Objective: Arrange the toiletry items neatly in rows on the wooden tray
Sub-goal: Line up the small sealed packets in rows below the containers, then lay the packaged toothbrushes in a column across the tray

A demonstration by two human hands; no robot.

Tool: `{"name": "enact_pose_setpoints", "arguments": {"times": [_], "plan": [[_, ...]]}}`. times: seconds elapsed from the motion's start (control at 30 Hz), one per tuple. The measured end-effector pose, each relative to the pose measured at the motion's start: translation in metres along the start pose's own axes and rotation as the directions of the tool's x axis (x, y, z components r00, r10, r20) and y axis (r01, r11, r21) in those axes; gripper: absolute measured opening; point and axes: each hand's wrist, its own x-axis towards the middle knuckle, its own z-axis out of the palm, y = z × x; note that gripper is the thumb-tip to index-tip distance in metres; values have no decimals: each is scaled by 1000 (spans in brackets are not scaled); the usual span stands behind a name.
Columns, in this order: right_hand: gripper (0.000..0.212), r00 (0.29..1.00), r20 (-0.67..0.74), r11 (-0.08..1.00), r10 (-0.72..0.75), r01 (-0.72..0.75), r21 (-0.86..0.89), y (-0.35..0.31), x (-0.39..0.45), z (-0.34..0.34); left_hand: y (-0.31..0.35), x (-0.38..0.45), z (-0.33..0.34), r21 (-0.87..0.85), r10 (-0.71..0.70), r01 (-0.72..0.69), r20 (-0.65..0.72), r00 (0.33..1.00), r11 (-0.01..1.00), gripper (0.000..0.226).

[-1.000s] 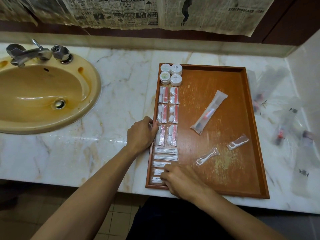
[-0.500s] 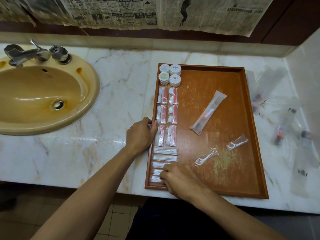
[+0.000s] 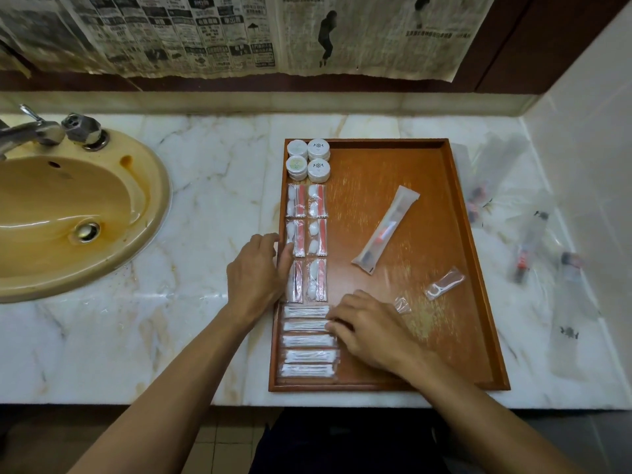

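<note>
The wooden tray [image 3: 472, 268] is set on the marble counter [image 3: 205, 234]. Its left rim is pressed by the left hand [image 3: 254, 275], thumb inside, nothing grasped. Cotton-swab packets [image 3: 307, 340] are stacked at the tray's 7 o'clock, touched by the right hand [image 3: 372, 331], whose fingers are relaxed (nothing pinched). A toothbrush packet [image 3: 386, 229] lies near centre.

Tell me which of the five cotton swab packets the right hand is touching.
The second packet from the top: the right hand's fingertips rest on its right end. The other four lie untouched.
</note>
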Motion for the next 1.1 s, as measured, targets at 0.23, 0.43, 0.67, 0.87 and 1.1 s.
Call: {"name": "enact_pose_setpoints", "arguments": {"times": [0.23, 0.43, 0.67, 0.87, 1.1], "plan": [[26, 901, -241, 908, 361, -399, -128, 68, 7, -50, 61, 19, 8, -54, 267, -264, 54, 962, 963, 22], [32, 870, -165, 829, 466, -494, -262, 96, 17, -64, 113, 32, 29, -122, 199, -172, 272, 942, 978, 28], [31, 883, -158, 848, 441, -468, -249, 102, 16, -62, 140, 35, 44, -32, 139, -136, 320, 937, 990, 39], [34, 890, -157, 865, 428, -453, -217, 105, 13, -65, 156, 36, 33, 87, 96, -142, 400, 912, 986, 31], [28, 785, -162, 793, 598, -551, 262, 114, 22, -79, 162, 39, 26, 16, 87, -108, 481, 872, 994, 23]]}}
